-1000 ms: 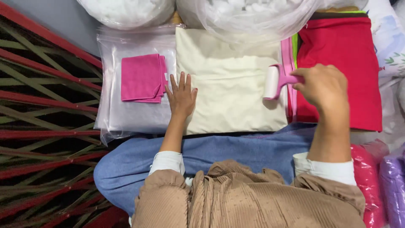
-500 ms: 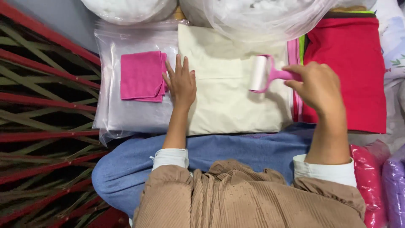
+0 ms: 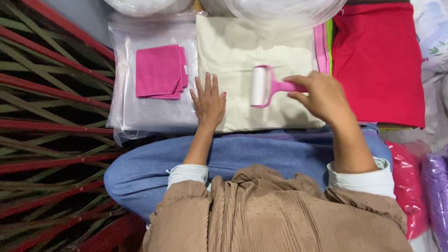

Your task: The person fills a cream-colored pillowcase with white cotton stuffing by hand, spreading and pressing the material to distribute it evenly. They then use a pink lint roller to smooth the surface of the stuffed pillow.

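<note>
We had the lint roller (image 3: 266,87) in our right hand (image 3: 322,95), the grip closed around its pink handle, with the white roll lying on the cream fabric (image 3: 242,56) just to the left of that hand. Our left hand (image 3: 209,102) held nothing; it lay flat and spread, fingers open, pressing down the near left edge of the same cream fabric, a little below and left of the roll. Left of that flat hand sat a folded pink cloth (image 3: 161,71) on top of a stack of clear plastic bags (image 3: 140,112). Right of the roller hand lay a red fabric (image 3: 378,65), and a clear bag of white stuffing (image 3: 284,11) overhung the far edge of the cream piece.

To roll well, we judged the flat hand should keep the cloth taut so it would not bunch under the roll. The handle wanted a firm but light hold, with the roll kept level so its whole width touched the cloth. Straight, overlapping passes, working away from the anchoring hand, seemed the surest way to cover the surface without dragging the fabric out of square.
</note>
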